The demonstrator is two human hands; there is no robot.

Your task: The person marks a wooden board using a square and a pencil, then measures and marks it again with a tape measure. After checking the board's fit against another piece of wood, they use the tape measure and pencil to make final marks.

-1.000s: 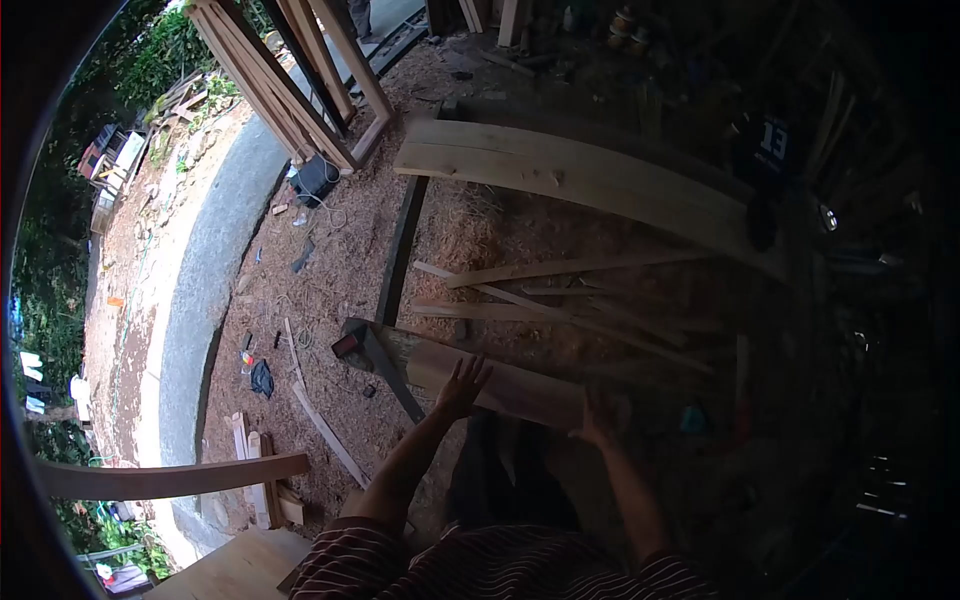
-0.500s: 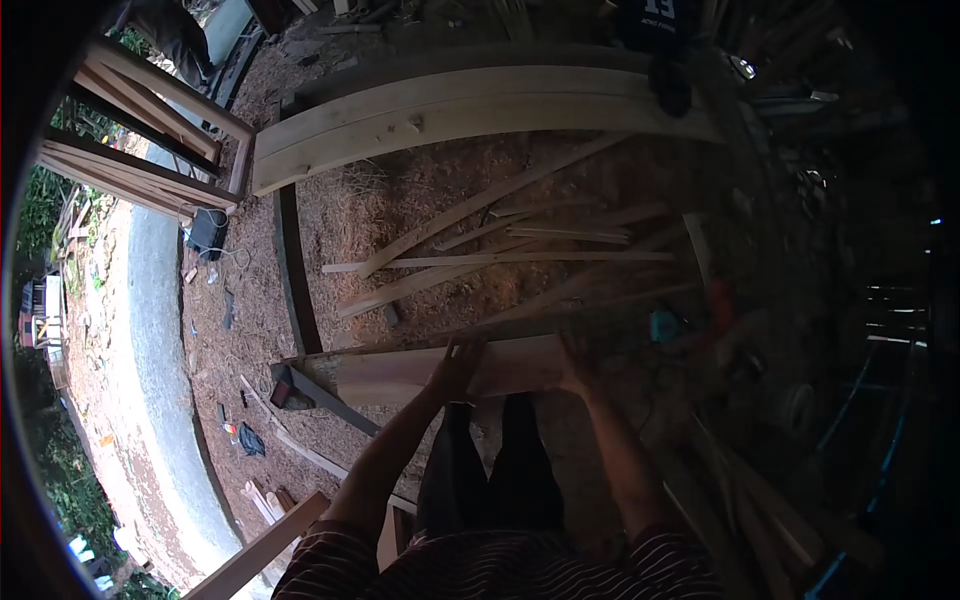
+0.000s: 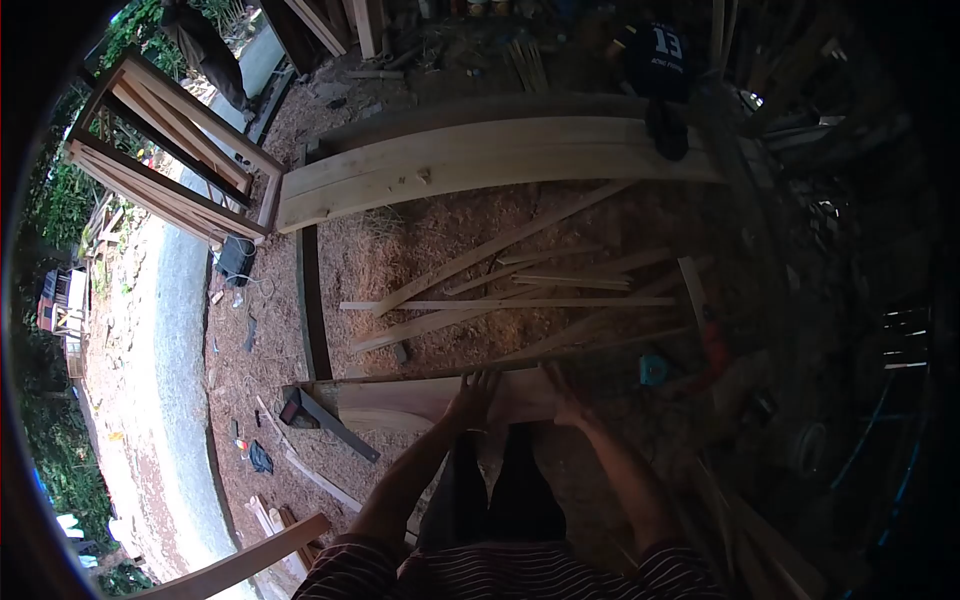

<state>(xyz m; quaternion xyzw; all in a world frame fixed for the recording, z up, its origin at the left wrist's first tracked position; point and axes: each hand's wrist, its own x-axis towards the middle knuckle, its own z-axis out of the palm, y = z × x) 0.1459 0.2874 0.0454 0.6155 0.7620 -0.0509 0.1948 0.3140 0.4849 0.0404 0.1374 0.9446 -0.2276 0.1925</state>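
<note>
A short, wide wooden board (image 3: 415, 398) lies across in front of my legs, at the near side of a long timber beam. My left hand (image 3: 472, 400) grips it near the middle, its fingers reaching over the far edge. At the board's right end, my right hand (image 3: 570, 398) holds on, fingers forward along that end. The undersides of both hands are hidden. Left of the board is what looks like a carpenter's square (image 3: 340, 430), with a dark stock and a grey blade. A small teal object (image 3: 653, 370) sits right of my right hand.
Long pale planks (image 3: 480, 155) span the far side. Loose wood strips (image 3: 520, 302) lie on shavings between. A wooden frame (image 3: 170, 150) stands at the left. A person in a numbered shirt (image 3: 655, 60) is at the back right. A red-orange object (image 3: 715, 345) lies at right.
The whole view has shifted, so most of the scene sits lower in the picture. Both hands stay on the board at about the same places.
</note>
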